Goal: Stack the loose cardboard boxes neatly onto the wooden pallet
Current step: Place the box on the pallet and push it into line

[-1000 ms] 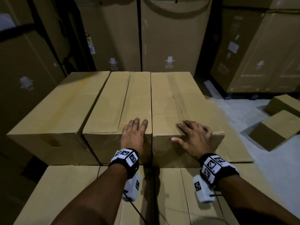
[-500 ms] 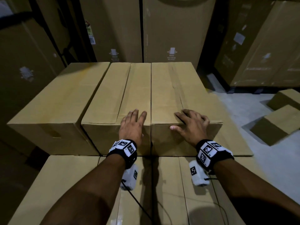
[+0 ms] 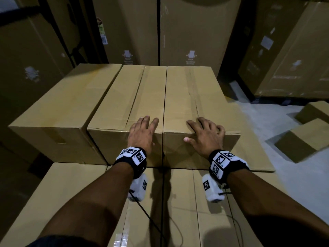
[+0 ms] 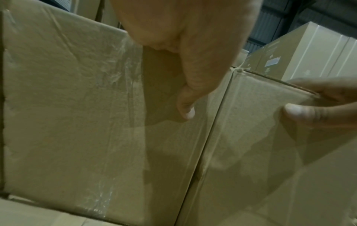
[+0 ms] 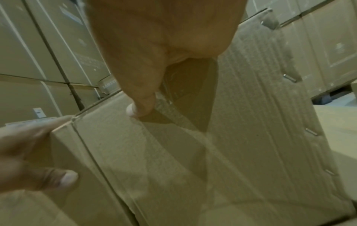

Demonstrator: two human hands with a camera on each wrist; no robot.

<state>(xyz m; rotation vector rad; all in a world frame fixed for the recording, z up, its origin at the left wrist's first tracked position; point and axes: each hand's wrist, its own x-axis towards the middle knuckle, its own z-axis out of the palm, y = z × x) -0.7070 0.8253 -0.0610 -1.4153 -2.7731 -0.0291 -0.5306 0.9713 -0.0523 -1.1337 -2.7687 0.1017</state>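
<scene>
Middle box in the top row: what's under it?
The middle box sits on a lower layer of cardboard boxes, whose tops show in front of it. The left hand rests on its near top edge. The pallet is hidden; nothing below that layer shows.

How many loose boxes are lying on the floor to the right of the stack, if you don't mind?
2: the near floor box at the right, and the far floor box behind it, cut by the frame edge. More may lie out of view.
</scene>
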